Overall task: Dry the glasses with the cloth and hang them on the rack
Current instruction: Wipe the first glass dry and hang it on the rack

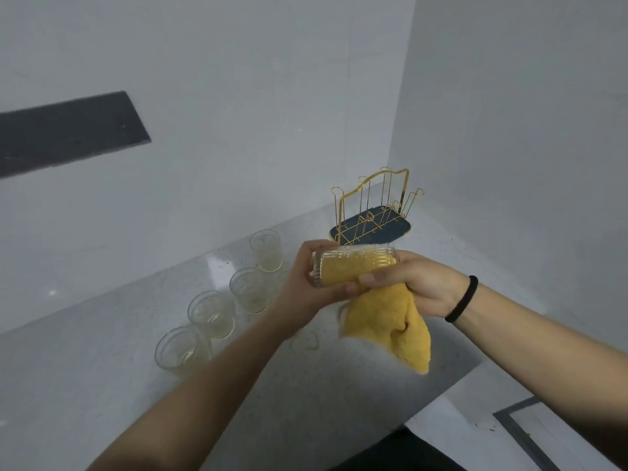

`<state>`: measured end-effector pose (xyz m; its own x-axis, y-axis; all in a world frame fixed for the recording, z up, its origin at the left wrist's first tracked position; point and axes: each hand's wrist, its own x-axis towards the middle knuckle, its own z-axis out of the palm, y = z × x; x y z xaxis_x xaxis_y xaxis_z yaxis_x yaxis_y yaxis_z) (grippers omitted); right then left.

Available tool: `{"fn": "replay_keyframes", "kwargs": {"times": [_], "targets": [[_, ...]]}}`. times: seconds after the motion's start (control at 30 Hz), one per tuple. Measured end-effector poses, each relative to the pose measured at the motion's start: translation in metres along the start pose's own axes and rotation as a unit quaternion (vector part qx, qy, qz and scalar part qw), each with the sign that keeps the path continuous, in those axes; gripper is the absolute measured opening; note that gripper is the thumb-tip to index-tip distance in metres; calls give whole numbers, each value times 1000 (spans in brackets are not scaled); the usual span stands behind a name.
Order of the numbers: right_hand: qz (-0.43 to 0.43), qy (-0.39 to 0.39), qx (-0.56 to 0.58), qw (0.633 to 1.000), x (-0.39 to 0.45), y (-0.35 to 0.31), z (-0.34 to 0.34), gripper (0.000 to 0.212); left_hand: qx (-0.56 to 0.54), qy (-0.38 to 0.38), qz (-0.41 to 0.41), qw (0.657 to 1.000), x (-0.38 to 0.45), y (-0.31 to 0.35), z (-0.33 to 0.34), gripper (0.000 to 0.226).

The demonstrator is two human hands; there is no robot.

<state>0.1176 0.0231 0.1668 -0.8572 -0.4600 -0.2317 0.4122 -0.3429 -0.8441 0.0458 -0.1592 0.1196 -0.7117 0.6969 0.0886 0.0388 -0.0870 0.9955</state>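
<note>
Grey table (102, 385) carries four waiting glasses (210, 314) at nine o'clock and a bare rack (372, 205) at twelve, while the left hand (306, 283) clasps one glass (353, 266) and the right hand (418, 283) pinches the cloth (387, 328) stuffed inside.

1. Yellow cloth (387, 326), partly inside a clear ribbed glass (353, 266).
2. Gold wire rack (372, 202) on a dark blue tray (390, 229).
3. Pale grey speckled counter (102, 385).
4. Black wristband (464, 299).
5. Dark grey panel (68, 134), upper left, on a white wall.
</note>
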Motion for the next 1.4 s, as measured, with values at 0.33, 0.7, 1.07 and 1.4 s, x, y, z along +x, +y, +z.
{"fn": "replay_keyframes", "kwargs": {"times": [0.33,0.7,1.07,1.4], "targets": [[-13,69,-573,817,6,-14,10,35,-186,-54,-208,959,9,14,-12,104],[-4,26,-571,820,5,-5,8,46,-184,-63,-249,949,9,11,-15,75],[-75,79,-304,946,-1,-15,3,27,-125,-34,-147,981,12,1,-5,101],[68,-53,-386,919,-5,-38,18,38,-263,-60,-285,920,19,19,-14,49]]}}
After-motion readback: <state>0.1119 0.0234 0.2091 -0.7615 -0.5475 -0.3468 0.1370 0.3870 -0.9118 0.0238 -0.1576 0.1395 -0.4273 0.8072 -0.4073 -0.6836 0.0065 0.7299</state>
